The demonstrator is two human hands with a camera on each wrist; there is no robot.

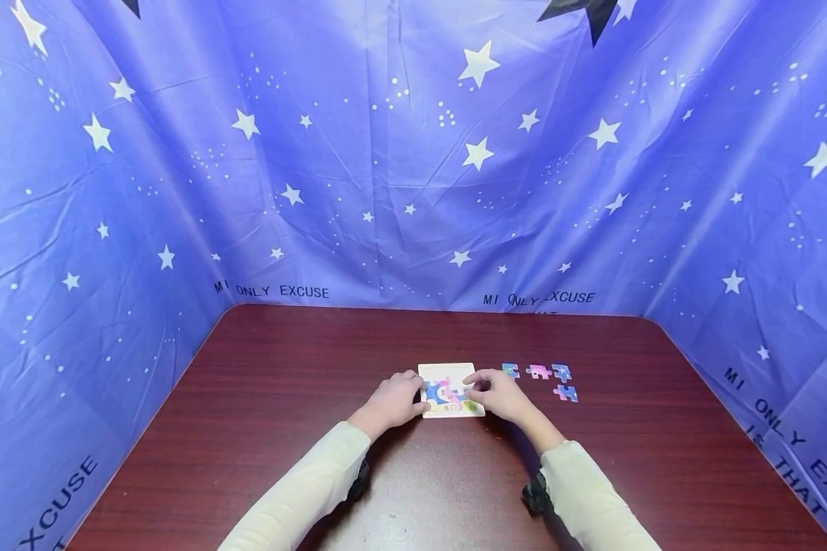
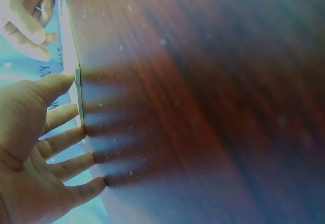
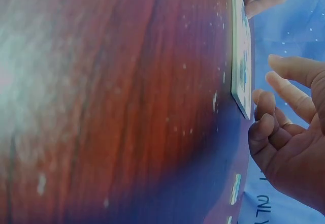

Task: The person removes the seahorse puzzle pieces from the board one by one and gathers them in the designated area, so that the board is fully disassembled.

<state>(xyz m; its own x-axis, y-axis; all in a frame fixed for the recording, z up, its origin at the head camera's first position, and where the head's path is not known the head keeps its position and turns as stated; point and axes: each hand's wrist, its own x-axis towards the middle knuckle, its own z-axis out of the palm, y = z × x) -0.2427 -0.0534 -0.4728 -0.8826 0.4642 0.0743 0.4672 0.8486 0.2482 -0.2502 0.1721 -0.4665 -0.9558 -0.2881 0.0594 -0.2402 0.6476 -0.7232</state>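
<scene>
A white-edged puzzle board, partly filled with blue and pink picture pieces, lies flat on the table. My left hand is at its left edge. In the left wrist view, that hand's thumb meets the board's edge, and the other fingers spread nearly straight down beside it. Over the board's right side is my right hand, thumb and index finger extended toward the pieces. From the right wrist view, the right hand has its other fingers bent, with nothing visible between thumb and index fingertips.
Several loose puzzle pieces lie right of the board: a blue-green one close to the right hand, a pink one, and blue ones farther right. A star-patterned cloth encloses the dark red table at the back and sides.
</scene>
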